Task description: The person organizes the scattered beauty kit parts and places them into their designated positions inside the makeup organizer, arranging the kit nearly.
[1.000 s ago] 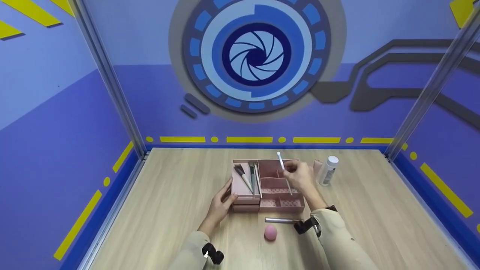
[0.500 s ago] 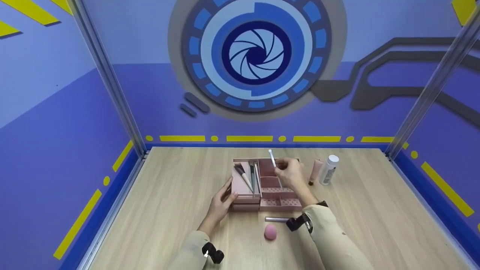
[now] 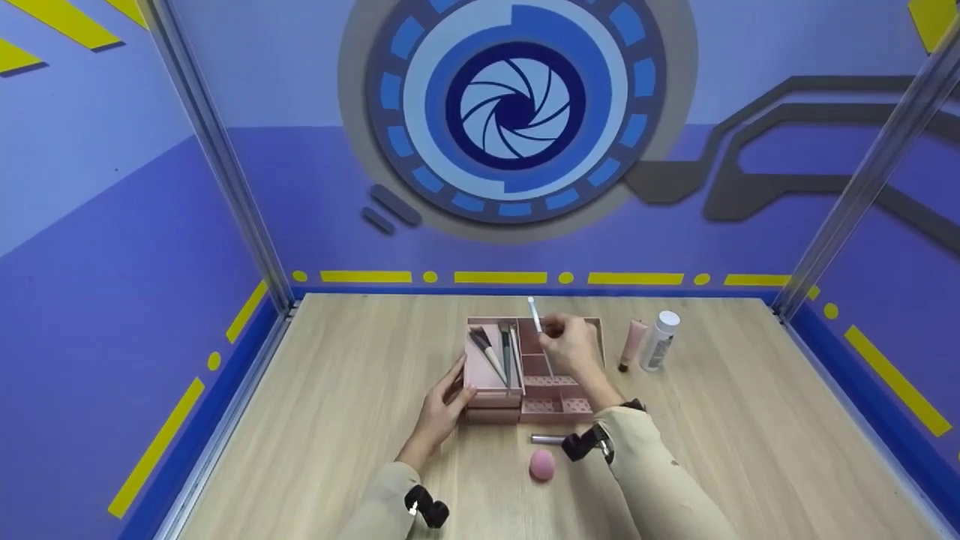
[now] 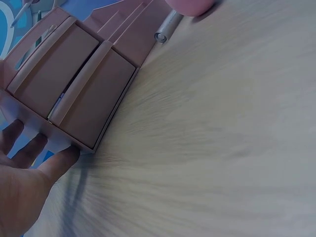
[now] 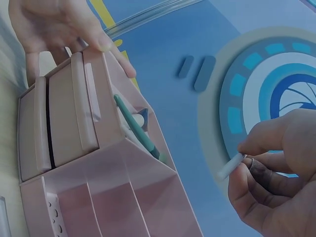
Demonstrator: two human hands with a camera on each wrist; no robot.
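Observation:
A pink makeup organizer (image 3: 492, 413) stands mid-table, with drawers at left and compartments at right. My left hand (image 3: 439, 412) rests against its left side, fingers fairly straight and spread in the left wrist view (image 4: 22, 187). Above the right compartments, my right hand (image 3: 571, 346) pinches a slim white stick (image 3: 534, 315), tilted, its lower part thin. The right wrist view shows its white end (image 5: 230, 167) between thumb and fingers; its exact kind is unclear. Several makeup brushes (image 3: 504, 351) lie in the top left tray. The right hand hides part of the back compartments.
A pink tube (image 3: 632, 345) and a white-capped bottle (image 3: 660, 343) stand right of the organizer. In front lie a silver tube (image 3: 547, 439), partly hidden by the right wrist camera, and a pink makeup sponge (image 3: 542, 466). Walls enclose the wooden table's back and sides.
My right hand has moved left with the white stick, over the organizer's compartments, uncovering the pink tube. The left hand has stayed at the organizer's side.

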